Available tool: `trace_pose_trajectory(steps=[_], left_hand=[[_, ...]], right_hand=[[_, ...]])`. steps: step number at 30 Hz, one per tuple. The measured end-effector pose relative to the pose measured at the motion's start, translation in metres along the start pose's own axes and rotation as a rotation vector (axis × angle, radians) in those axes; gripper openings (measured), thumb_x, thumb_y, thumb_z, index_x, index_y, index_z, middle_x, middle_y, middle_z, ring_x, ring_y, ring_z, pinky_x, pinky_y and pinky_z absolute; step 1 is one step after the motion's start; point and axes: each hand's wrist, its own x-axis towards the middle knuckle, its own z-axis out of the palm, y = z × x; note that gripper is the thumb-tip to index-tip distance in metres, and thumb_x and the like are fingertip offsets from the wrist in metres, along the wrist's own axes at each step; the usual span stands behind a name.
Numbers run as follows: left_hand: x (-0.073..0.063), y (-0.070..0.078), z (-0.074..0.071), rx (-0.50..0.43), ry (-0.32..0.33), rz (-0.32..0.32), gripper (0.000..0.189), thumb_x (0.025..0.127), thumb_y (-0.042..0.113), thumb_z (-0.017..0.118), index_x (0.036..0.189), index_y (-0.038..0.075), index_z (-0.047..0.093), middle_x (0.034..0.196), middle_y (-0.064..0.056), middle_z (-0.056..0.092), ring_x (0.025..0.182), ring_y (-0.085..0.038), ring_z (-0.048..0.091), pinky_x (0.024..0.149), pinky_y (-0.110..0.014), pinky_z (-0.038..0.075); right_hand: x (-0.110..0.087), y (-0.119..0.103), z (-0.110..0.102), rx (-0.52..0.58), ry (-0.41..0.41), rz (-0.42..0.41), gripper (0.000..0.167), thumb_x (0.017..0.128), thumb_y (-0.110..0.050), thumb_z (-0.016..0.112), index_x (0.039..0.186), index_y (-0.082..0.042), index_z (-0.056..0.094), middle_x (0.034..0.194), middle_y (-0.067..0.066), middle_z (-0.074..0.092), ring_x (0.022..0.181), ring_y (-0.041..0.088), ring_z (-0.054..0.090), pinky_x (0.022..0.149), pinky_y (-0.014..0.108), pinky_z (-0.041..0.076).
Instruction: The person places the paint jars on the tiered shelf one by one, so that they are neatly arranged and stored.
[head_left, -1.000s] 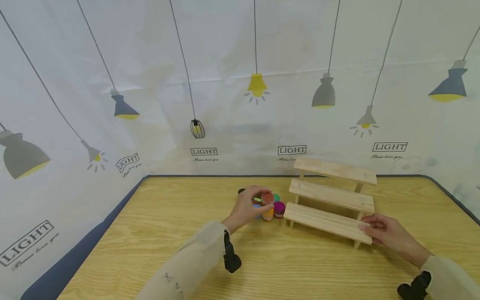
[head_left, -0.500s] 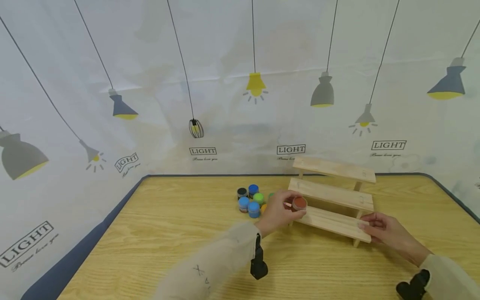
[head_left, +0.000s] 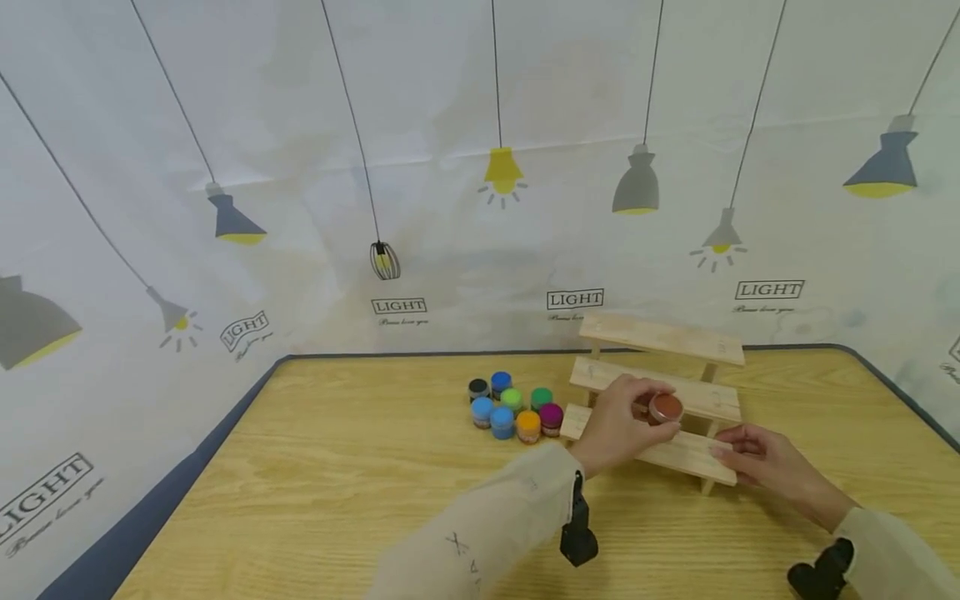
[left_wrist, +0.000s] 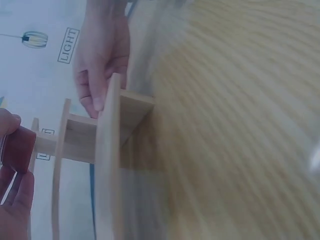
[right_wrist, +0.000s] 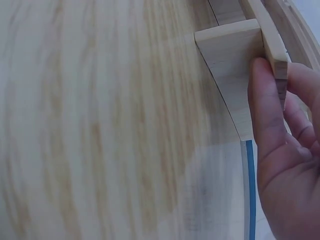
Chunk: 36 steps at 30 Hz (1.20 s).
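My left hand point(head_left: 618, 427) pinches a small paint jar point(head_left: 666, 407) with a reddish-brown top between thumb and fingers. It is over the lowest step of a three-tier wooden stand point(head_left: 663, 335). In the left wrist view the brown jar point(left_wrist: 19, 149) sits at the left edge, beside the stand's boards. With thumb and fingers, my right hand point(head_left: 776, 467) grips the right end of the stand's lowest board. The right wrist view shows that board's end point(right_wrist: 276, 47) between thumb and fingers.
Several paint jars with coloured lids stand in a cluster left of the stand, among them an orange jar point(head_left: 528, 427), a purple jar point(head_left: 551, 418) and a black jar point(head_left: 477, 390). A lamp-printed sheet point(head_left: 450, 208) hangs behind the wooden table point(head_left: 337, 483).
My left hand has carried the brown jar rightward from above the jar cluster to over the stand's lowest step. The cluster is uncovered now. My right hand keeps its grip on the board.
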Motion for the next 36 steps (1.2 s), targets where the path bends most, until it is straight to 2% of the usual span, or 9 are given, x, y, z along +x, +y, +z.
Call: trace_pose_trajectory(steps=[6, 11, 19, 24, 28, 36], left_hand=[[0.024, 0.010, 0.004, 0.035, 0.089, 0.019, 0.036, 0.079, 0.015, 0.067, 0.113, 0.010, 0.059, 0.097, 0.001, 0.051, 0.078, 0.001, 0.050, 0.065, -0.008, 0.043], [0.039, 0.016, 0.006, 0.067, 0.146, 0.008, 0.035, 0.079, 0.015, 0.067, 0.112, 0.009, 0.059, 0.091, 0.003, 0.049, 0.076, 0.001, 0.047, 0.064, -0.007, 0.042], [0.051, 0.006, 0.004, 0.167, 0.180, -0.018, 0.034, 0.078, 0.018, 0.068, 0.111, 0.010, 0.060, 0.089, 0.001, 0.050, 0.070, -0.001, 0.050, 0.060, -0.006, 0.040], [0.059, 0.005, 0.005, 0.210, 0.194, 0.003, 0.035, 0.079, 0.019, 0.067, 0.112, 0.011, 0.059, 0.088, 0.001, 0.051, 0.071, -0.003, 0.048, 0.058, -0.006, 0.039], [0.068, 0.010, 0.008, 0.238, 0.203, 0.028, 0.036, 0.079, 0.019, 0.068, 0.113, 0.012, 0.059, 0.089, 0.002, 0.052, 0.072, -0.003, 0.047, 0.058, -0.006, 0.037], [0.073, 0.014, 0.019, 0.265, 0.190, -0.001, 0.037, 0.080, 0.023, 0.066, 0.116, 0.014, 0.058, 0.090, 0.003, 0.052, 0.073, -0.002, 0.047, 0.059, -0.006, 0.035]], right_hand=[[0.004, 0.001, -0.001, 0.027, -0.017, -0.002, 0.047, 0.093, -0.025, 0.047, 0.120, 0.012, 0.038, 0.085, 0.006, 0.054, 0.064, 0.011, 0.049, 0.057, 0.031, 0.046], [0.006, 0.000, 0.000, 0.037, -0.026, -0.023, 0.045, 0.093, -0.024, 0.047, 0.118, 0.013, 0.039, 0.085, 0.006, 0.054, 0.064, 0.011, 0.049, 0.058, 0.031, 0.046], [0.012, -0.002, 0.002, 0.047, -0.035, -0.019, 0.046, 0.092, -0.025, 0.048, 0.118, 0.012, 0.040, 0.090, 0.007, 0.055, 0.073, 0.010, 0.054, 0.063, 0.031, 0.049], [0.012, -0.002, 0.000, 0.035, -0.042, 0.011, 0.048, 0.092, -0.026, 0.048, 0.120, 0.012, 0.039, 0.096, 0.008, 0.055, 0.082, 0.010, 0.056, 0.069, 0.031, 0.049], [0.010, 0.000, -0.002, 0.023, -0.035, 0.025, 0.050, 0.092, -0.026, 0.048, 0.121, 0.013, 0.038, 0.096, 0.009, 0.056, 0.081, 0.010, 0.056, 0.068, 0.031, 0.049], [0.007, 0.005, -0.004, 0.039, -0.064, 0.010, 0.047, 0.094, -0.025, 0.045, 0.119, 0.014, 0.038, 0.090, 0.006, 0.056, 0.075, 0.011, 0.055, 0.064, 0.031, 0.049]])
